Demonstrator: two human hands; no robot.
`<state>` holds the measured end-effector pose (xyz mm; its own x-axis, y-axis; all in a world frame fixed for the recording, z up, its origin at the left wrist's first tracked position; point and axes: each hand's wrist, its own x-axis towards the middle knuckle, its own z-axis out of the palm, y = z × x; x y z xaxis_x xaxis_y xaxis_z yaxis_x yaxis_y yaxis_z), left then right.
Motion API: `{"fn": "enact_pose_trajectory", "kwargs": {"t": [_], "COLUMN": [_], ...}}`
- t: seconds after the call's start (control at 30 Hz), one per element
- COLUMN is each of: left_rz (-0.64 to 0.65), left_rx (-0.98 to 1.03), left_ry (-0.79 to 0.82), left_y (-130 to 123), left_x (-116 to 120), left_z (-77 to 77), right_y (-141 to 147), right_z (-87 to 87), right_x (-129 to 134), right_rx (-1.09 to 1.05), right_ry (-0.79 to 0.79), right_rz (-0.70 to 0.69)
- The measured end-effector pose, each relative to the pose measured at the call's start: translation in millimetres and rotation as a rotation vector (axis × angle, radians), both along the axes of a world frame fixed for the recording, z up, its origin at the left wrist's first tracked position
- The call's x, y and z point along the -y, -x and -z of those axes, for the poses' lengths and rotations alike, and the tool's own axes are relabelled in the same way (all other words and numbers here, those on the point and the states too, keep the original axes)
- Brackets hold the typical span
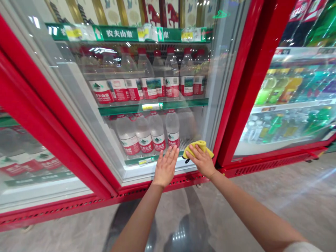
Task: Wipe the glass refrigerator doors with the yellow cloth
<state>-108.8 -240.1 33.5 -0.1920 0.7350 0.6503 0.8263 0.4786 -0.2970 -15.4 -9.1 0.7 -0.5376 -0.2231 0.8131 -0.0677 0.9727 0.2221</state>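
Note:
My left hand (166, 167) lies flat against the lower part of the glass door (191, 120) of a red drinks fridge, its fingers stretched upward and nothing in it. To its right, my right hand (202, 162) presses a folded yellow cloth (200, 144) onto the same glass, near the lower right corner. The cloth has a dark edge, and a small black tag sticks out at its left. My right palm and fingers cover the cloth's middle. Behind the glass, close to my left fingertips, a clear water bottle (172, 127) with a red and white label stands on the bottom shelf.
Red door frame (233, 87) borders the glass on the right. Green-edged shelves (183, 104) hold several water bottles, with boxed drinks (110, 12) on top. Another fridge with colourful bottles (273, 124) stands at right. Grey shiny floor (278, 199) lies below.

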Motion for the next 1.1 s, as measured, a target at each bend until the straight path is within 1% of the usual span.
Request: {"fn": "enact_pose_trajectory", "kwargs": {"t": [0.03, 0.1, 0.2, 0.23, 0.3, 0.37, 0.43, 0.53, 0.6, 0.63, 0.67, 0.73, 0.8, 0.83, 0.87, 0.9, 1.0, 1.03, 1.07, 1.1], "left_rz": [0.009, 0.026, 0.049, 0.055, 0.064, 0.069, 0.072, 0.079, 0.095, 0.104, 0.113, 0.12, 0.118, 0.119, 0.12, 0.121, 0.132, 0.14, 0.147, 0.153], "left_rx": [-0.001, -0.003, -0.012, -0.018, -0.03, -0.037, -0.035, -0.019, -0.01, -0.006, -0.003, 0.003, 0.009, 0.012, 0.014, 0.017, 0.025, 0.025, 0.025, 0.026], "left_ry": [0.007, 0.015, 0.018, 0.018, 0.02, 0.029, 0.041, 0.05, 0.058, 0.06, 0.06, 0.052, 0.044, 0.045, 0.049, 0.054, 0.071, 0.077, 0.081, 0.084], "left_y": [-0.2, -0.6, -1.2, -1.5, -2.4, -3.5, -5.0, -7.6, -9.0, -9.4, -9.5, -9.2, -8.6, -8.4, -8.3, -8.5, -9.8, -10.2, -10.4, -10.3], "left_x": [-1.9, -5.7, -10.1, -11.1, -12.6, -14.2, -16.7, -21.4, -23.5, -23.8, -23.5, -21.9, -20.0, -19.6, -19.5, -20.0, -22.8, -23.7, -24.3, -24.5], "left_z": [1.4, 4.1, 7.1, 7.9, 9.3, 10.7, 12.2, 13.4, 13.2, 12.7, 12.2, 11.2, 10.5, 10.3, 10.2, 10.1, 9.7, 9.6, 9.5, 9.6], "right_y": [-1.3, -4.5, -10.8, -13.3, -17.4, -18.8, -16.5, -10.7, -9.9, -10.9, -12.6, -17.1, -20.2, -20.7, -20.2, -18.9, -13.7, -12.9, -13.4, -15.2], "right_z": [0.8, -3.3, -11.5, -10.4, -0.8, 13.2, 21.6, 17.3, 14.5, 16.8, 22.0, 38.8, 54.7, 58.7, 58.9, 55.6, 37.4, 34.5, 35.2, 40.0], "right_x": [-0.4, -6.7, -23.0, -27.1, -30.5, -28.6, -26.5, -31.5, -37.2, -38.5, -37.8, -31.4, -23.4, -21.4, -21.6, -23.9, -36.5, -39.2, -39.9, -38.4], "right_rx": [0.044, 0.092, 0.008, -0.032, -0.09, -0.105, -0.089, -0.059, -0.096, -0.126, -0.154, -0.167, -0.124, -0.099, -0.084, -0.082, -0.131, -0.143, -0.14, -0.123], "right_ry": [-0.025, -0.038, 0.059, 0.105, 0.18, 0.22, 0.226, 0.211, 0.243, 0.277, 0.317, 0.392, 0.43, 0.435, 0.433, 0.433, 0.485, 0.505, 0.517, 0.521], "right_rz": [-0.022, -0.029, 0.076, 0.117, 0.169, 0.173, 0.147, 0.104, 0.117, 0.139, 0.168, 0.22, 0.234, 0.224, 0.205, 0.186, 0.182, 0.195, 0.209, 0.218]}}
